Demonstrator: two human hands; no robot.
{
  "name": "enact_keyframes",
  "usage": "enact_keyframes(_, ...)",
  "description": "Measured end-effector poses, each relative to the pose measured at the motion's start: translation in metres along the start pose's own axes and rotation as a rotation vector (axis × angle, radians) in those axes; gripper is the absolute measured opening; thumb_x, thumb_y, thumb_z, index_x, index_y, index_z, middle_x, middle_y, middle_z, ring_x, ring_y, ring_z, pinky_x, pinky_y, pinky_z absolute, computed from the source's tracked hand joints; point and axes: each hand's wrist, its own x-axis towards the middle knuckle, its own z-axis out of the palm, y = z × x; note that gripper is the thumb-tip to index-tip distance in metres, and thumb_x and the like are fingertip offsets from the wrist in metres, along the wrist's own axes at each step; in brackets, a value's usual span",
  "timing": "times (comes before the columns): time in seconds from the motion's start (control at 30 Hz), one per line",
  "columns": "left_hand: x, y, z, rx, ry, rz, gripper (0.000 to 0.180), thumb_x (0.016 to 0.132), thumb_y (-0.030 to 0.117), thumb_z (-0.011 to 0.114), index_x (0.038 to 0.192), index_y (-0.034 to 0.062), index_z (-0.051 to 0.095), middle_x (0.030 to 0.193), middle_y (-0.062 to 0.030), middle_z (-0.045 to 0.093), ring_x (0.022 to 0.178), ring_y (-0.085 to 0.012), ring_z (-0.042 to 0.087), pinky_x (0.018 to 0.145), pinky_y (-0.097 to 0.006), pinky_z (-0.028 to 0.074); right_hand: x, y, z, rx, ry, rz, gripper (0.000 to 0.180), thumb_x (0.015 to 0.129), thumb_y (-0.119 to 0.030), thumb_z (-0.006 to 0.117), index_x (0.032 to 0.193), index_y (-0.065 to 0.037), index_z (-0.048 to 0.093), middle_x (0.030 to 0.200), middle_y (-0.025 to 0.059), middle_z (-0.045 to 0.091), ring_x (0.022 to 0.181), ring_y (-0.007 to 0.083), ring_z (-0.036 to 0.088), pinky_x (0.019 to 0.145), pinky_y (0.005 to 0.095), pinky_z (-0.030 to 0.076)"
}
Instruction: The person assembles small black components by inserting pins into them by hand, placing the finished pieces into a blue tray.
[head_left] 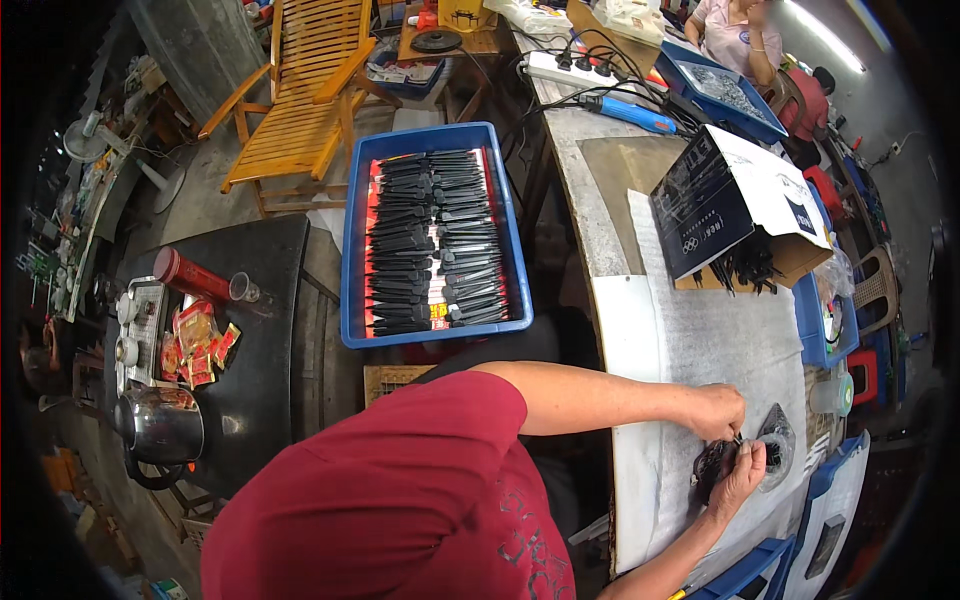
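Note:
Both my hands meet over the white-covered workbench on the right. My left hand is closed in a pinch at a small black part, too small to name more closely. From below, the fingertips of my right hand come together at the same part. Beside them lies a clear plastic bag with black pieces in it. A dark heap of small pieces sits just left of my right hand, partly covered by it.
An open carton of black parts stands farther back on the bench. A blue crate of black parts in rows stands left. Nearby are a blue-handled tool, a power strip, a black tea table, a wooden chair and seated people.

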Motion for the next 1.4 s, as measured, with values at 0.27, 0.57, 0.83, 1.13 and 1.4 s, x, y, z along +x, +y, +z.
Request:
enact_keyframes(0.27, -0.006, 0.007, 0.005, 0.029, 0.055, -0.109, 0.018, 0.06, 0.007, 0.063, 0.076, -0.0005, 0.064, 0.073, -0.017, 0.062, 0.073, -0.0297, 0.06, 0.066, -0.037, 0.046, -0.004, -0.005, 0.012, -0.032, 0.051, -0.065, 0.018, 0.084, -0.014, 0.051, 0.069, -0.009, 0.042, 0.056, -0.007, 0.035, 0.047, 0.0005, 0.028, 0.04, 0.0155, 0.02)
enact_keyframes(0.57, -0.013, 0.015, 0.012, 0.363, 0.148, -0.045, 0.01, 0.061, 0.01, 0.064, 0.067, 0.002, 0.063, 0.068, -0.0125, 0.06, 0.069, -0.0278, 0.059, 0.062, -0.037, 0.046, -0.002, -0.001, 0.013, -0.027, 0.034, -0.086, 0.018, 0.084, -0.013, 0.051, 0.07, -0.009, 0.041, 0.054, -0.0067, 0.033, 0.045, 0.001, 0.025, 0.038, 0.0166, 0.018)
enact_keyframes(0.83, -0.019, 0.013, 0.017, 0.53, 0.218, 0.054, 0.004, 0.06, 0.008, 0.058, 0.059, 0.0043, 0.059, 0.062, -0.0078, 0.056, 0.067, -0.0238, 0.058, 0.063, -0.036, 0.044, -0.002, -0.002, 0.013, -0.008, 0.01, -0.058, 0.019, 0.083, -0.011, 0.051, 0.069, -0.009, 0.04, 0.056, -0.0056, 0.034, 0.047, 0.0015, 0.027, 0.039, 0.0167, 0.02)
enact_keyframes(1.13, -0.034, 0.011, 0.012, 0.541, 0.326, 0.098, 0.005, 0.06, 0.008, 0.057, 0.064, 0.0068, 0.056, 0.067, -0.0046, 0.054, 0.068, -0.0209, 0.056, 0.062, -0.034, 0.042, -0.004, -0.005, 0.021, -0.032, -0.029, -0.058, 0.018, 0.085, -0.018, 0.051, 0.073, -0.007, 0.043, 0.059, -0.0048, 0.037, 0.048, 0.0017, 0.028, 0.04, 0.0159, 0.021)
enact_keyframes(1.4, -0.131, 0.024, -0.065, 0.416, 0.357, 0.175, 0.015, 0.069, 0.009, 0.06, 0.078, 0.0049, 0.05, 0.071, -0.0079, 0.047, 0.064, -0.0255, 0.052, 0.054, -0.034, 0.044, -0.002, 0.005, -0.003, 0.166, 0.1, -0.057, 0.027, 0.087, -0.027, 0.049, 0.1, -0.004, 0.047, 0.071, 0.0001, 0.046, 0.054, 0.0042, 0.039, 0.042, 0.0148, 0.027)
